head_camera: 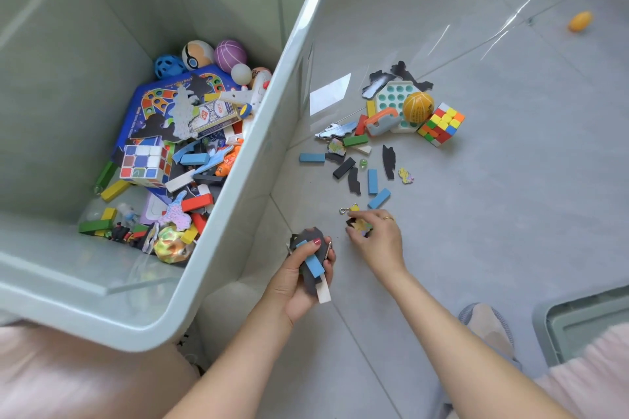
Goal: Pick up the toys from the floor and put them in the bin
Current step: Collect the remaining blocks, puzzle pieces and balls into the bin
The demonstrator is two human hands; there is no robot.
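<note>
My left hand (308, 269) is curled tight around a bunch of toys: a blue block (315, 265), a white block (323, 291) and some dark flat pieces (308, 238). It is up off the floor (476, 214), right next to the bin (238, 214).

My right hand (374, 235) is down on the floor. Its fingers pinch a small yellow piece (361, 225) with a dark bit beside it. A little metal hook (343, 210) lies just by my fingertips.

More toys lie on the floor past my hands. There are blue blocks (372, 181), black pieces, a green block (355, 140) and a marble (363, 163). Farther off sit a cube (441, 124), a yellow ball (418, 107) and a pop toy (394, 100), all touching. An orange ball (580, 21) is far away, alone.

The bin is big and pale green. Inside it are lots of toys: balls (230, 54), another cube (144, 161), a blue game board (146, 102), a card box (212, 116) and many colored blocks.
</note>
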